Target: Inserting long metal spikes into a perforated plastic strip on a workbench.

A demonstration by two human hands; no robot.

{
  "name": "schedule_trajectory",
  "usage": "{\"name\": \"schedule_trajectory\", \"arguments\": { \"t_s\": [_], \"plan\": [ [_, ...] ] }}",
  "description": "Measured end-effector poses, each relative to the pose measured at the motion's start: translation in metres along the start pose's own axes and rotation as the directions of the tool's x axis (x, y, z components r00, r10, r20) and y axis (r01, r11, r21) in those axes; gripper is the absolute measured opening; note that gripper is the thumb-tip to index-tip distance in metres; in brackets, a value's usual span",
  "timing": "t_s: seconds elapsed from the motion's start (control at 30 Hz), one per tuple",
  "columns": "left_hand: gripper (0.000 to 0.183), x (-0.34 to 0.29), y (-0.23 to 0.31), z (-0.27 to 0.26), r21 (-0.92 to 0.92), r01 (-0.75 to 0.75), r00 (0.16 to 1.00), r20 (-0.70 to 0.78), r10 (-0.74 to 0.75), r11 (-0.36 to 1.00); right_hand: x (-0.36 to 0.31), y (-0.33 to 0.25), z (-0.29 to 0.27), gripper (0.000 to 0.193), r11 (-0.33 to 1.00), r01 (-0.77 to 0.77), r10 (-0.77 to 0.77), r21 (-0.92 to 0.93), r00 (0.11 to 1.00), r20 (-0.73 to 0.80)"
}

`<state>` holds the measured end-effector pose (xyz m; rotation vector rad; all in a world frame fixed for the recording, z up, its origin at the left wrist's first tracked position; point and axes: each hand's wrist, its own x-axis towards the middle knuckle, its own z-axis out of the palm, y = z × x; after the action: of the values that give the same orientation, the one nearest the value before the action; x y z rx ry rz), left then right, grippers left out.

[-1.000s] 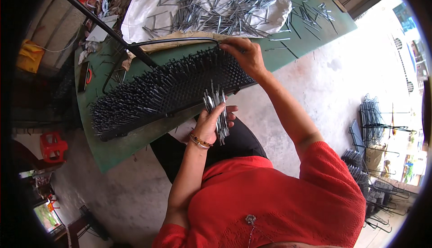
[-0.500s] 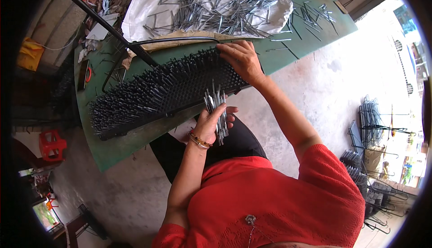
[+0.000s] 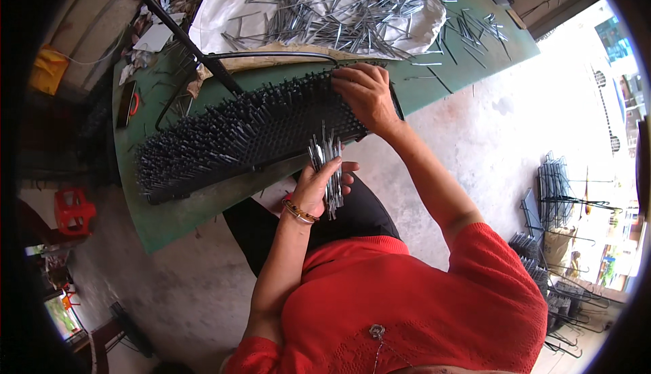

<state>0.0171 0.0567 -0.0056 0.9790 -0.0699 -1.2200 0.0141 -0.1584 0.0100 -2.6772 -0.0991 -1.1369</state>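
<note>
My left hand (image 3: 316, 187) is closed round a bundle of thin silvery metal strips (image 3: 329, 149), which stick out above and below the thumb. It is just in front of a long black perforated rack (image 3: 288, 132). Dark upright metal pieces (image 3: 196, 140) crowd the rack's left part and back edge, while open holes show toward the right front. Over the rack's right end, my right hand (image 3: 368, 96) is bent with its fingertips down among the pieces at the back. Whatever those fingers pinch is hidden.
A heap of loose metal strips (image 3: 339, 11) lies on white sheeting (image 3: 220, 25) on the green table (image 3: 139, 218). A black bar (image 3: 176, 28) slants over the rack. Orange-handled scissors (image 3: 135, 104) lie at left. A red stool (image 3: 74, 211) and wire racks (image 3: 555, 194) stand beyond.
The right hand's fingers have shifted slightly along the rack's back edge at its right end. My left hand holds the same bundle in nearly the same place. The view has tilted a little.
</note>
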Motion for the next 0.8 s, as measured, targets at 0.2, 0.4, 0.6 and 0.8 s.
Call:
{"name": "schedule_trajectory", "arguments": {
  "t_s": [0.2, 0.4, 0.6, 0.8],
  "plan": [
    [0.034, -0.004, 0.006, 0.0, 0.012, -0.09, 0.996, 0.016, 0.09, 0.996, 0.011, -0.024, -0.019, 0.02, 0.953, -0.2, 0.192, 0.229, 0.98, 0.06],
    [0.02, -0.012, 0.016, -0.002, 0.085, -0.152, 0.984, 0.111, 0.142, 0.985, 0.017, -0.051, -0.027, 0.031, 0.441, -0.809, 0.351, 0.39, 0.555, 0.754],
    [0.025, -0.013, 0.007, -0.019, -0.051, -0.051, 0.998, 0.036, 0.053, 0.997, 0.033, -0.052, -0.017, 0.024, 0.357, -0.714, 0.511, 0.602, 0.689, 0.514],
    [0.022, -0.008, 0.006, -0.027, -0.064, -0.068, 0.994, -0.087, 0.063, 0.996, 0.044, -0.065, 0.013, 0.019, 0.673, -0.495, 0.509, 0.549, 0.849, 0.142]
  ]
}}
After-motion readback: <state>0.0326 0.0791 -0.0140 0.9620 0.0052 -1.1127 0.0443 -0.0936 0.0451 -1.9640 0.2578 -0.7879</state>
